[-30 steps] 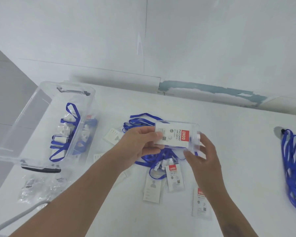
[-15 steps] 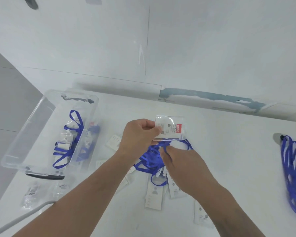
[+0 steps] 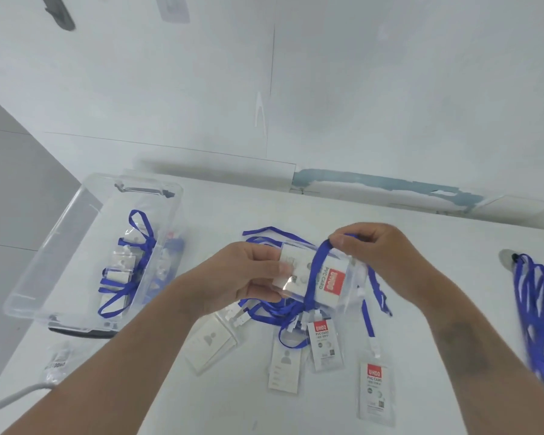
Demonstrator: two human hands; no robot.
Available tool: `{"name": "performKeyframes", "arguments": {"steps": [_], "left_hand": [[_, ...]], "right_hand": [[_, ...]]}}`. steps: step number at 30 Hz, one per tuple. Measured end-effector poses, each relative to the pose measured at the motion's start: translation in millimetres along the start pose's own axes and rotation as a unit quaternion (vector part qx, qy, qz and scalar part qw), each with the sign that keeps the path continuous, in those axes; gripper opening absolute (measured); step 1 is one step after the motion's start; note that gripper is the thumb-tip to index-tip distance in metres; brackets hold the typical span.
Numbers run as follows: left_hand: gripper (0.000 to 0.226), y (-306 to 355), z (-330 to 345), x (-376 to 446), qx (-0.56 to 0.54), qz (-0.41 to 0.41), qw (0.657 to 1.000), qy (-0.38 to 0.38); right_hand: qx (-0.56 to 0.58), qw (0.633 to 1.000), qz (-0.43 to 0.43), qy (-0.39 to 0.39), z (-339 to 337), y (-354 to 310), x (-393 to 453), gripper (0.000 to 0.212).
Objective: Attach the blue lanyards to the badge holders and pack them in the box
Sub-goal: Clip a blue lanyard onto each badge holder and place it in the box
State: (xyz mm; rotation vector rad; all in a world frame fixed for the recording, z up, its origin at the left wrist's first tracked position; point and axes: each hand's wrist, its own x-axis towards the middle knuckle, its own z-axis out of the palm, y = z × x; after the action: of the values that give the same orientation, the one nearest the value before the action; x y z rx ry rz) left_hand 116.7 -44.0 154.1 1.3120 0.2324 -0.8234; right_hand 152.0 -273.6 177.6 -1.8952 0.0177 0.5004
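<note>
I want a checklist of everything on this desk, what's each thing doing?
Surface: white table, mostly bare at the far side.
Job's things: clear plastic box at left, holding badges with blue lanyards; clear badge holder held up, blue lanyard strap draped across it; loose badge holders lying near.
Clutter: crumpled clear wrapper.
Grippers: left hand grips the holder's edge; right hand pinches the strap.
Cables: grey cable at the bottom left.
Surroundings: white wall; bundle of blue lanyards at right.

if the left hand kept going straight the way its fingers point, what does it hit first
The left hand points right, across the badge holder it holds; next in line is probably the right hand pinching the blue lanyard, though depth is unclear.
</note>
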Motion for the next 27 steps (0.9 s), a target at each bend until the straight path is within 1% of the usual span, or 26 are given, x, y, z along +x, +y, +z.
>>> {"name": "performKeyframes", "arguments": {"steps": [1,2,4,5,6,8,10,11,12,14,17,19,21,23,24,25,26,27], "left_hand": [[0.015,-0.3,1.3,0.3,-0.044,0.012,0.999,-0.007],[0.014,0.1,2.2,1.7,-0.091,0.025,0.996,0.006],[0.01,0.4,2.7,8.3,-0.182,0.044,0.979,0.082],[0.009,-0.6,0.9,12.9,-0.206,0.053,0.969,0.13],[0.008,-1.6,-1.0,16.7,-0.202,0.062,0.961,0.178],[0.01,-5.0,-5.1,22.4,-0.122,0.071,0.955,0.261],[0.005,-7.8,-6.1,22.4,-0.018,0.073,0.951,0.299],[0.008,-8.9,-6.3,20.8,0.029,0.075,0.951,0.3],[0.012,-9.9,-6.6,18.8,0.064,0.073,0.951,0.293],[0.012,-12.7,-7.8,15.7,0.106,0.057,0.958,0.259],[0.008,-10.6,-7.2,11.2,0.139,0.009,0.972,0.189],[0.008,-5.2,-6.9,6.3,0.14,-0.01,0.98,0.139],[0.008,-0.7,-8.1,0.7,0.099,-0.017,0.992,0.077],[0.01,1.2,-10.4,-4.6,0.025,-0.01,0.999,0.023],[0.013,0.9,-10.8,-6.1,-0.016,-0.005,1.0,0.007],[0.015,-0.1,-10.9,-6.4,-0.061,0.001,0.998,0.002],[0.015,-1.5,-10.4,-5.5,-0.105,0.008,0.994,0.008],[0.014,-3.3,-9.5,-2.7,-0.145,0.017,0.989,0.024]], "right_hand": [[0.039,0.999,0.018,0.007,6.6,8.5,0.6,0.03],[0.054,0.998,0.036,0.012,15.7,16.7,0.5,0.039],[0.029,0.998,0.055,0.013,37.1,28.9,-4.8,0.04],[0.001,0.999,0.046,0.007,48.9,31.9,-9.8,0.039],[-0.032,0.999,0.027,0.0,58.8,33.8,-15.7,0.041],[-0.107,0.994,-0.02,-0.015,71.2,33.0,-27.8,0.042],[-0.203,0.976,-0.073,-0.019,70.8,30.1,-32.4,0.033],[-0.251,0.964,-0.09,-0.017,67.0,26.0,-31.4,0.025],[-0.285,0.953,-0.102,-0.013,61.0,21.8,-28.4,0.02],[-0.311,0.942,-0.123,-0.006,45.5,10.2,-21.6,0.019],[-0.279,0.952,-0.125,-0.008,23.3,-5.6,-12.3,0.014],[-0.226,0.968,-0.11,-0.01,12.2,-12.4,-7.3,0.012],[-0.155,0.984,-0.091,-0.006,6.1,-13.9,-3.1,0.014],[-0.061,0.996,-0.06,0.011,7.7,-10.5,-0.5,0.013],[-0.022,0.998,-0.046,0.023,11.3,-7.1,-0.1,0.017],[-0.005,0.998,-0.041,0.036,17.3,-0.6,0.6,0.028],[-0.008,0.998,-0.035,0.049,24.9,6.4,0.5,0.04],[-0.023,0.997,-0.024,0.063,33.6,12.9,-0.4,0.047]]}}
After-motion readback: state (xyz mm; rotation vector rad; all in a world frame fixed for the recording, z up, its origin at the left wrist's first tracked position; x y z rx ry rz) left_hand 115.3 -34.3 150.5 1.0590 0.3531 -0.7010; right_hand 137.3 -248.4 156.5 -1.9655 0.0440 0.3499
